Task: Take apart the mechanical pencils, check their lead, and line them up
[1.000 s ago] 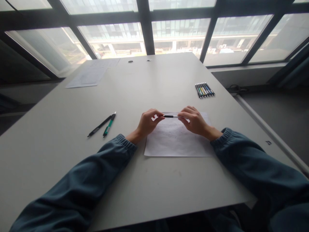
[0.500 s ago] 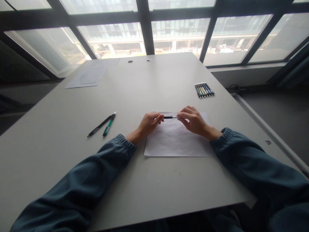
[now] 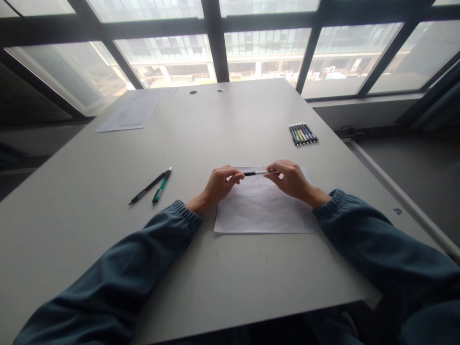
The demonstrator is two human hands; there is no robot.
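Your left hand (image 3: 218,183) and right hand (image 3: 289,178) each pinch one end of a slim black-and-white pen (image 3: 256,173) level above the white paper sheet (image 3: 264,211).

Both arms were covered, as far as could be seen, by long sleeves of a dark blue-grey, faintly teal cloth. The left sleeve (image 3: 118,273) was shown loose and soft, rumpled into broad folds along the forearm. Its cuff (image 3: 184,214) was gathered by elastic into fine ribs. The right sleeve (image 3: 381,249) was cut from the same cloth and puckered likewise, and its cuff (image 3: 327,203) was ribbed and gathered to match. Beyond the cuffs, the left hand (image 3: 217,184) and the right hand (image 3: 291,181) were left bare. More dark cloth was glimpsed at the bottom right corner; its garment could not be told.
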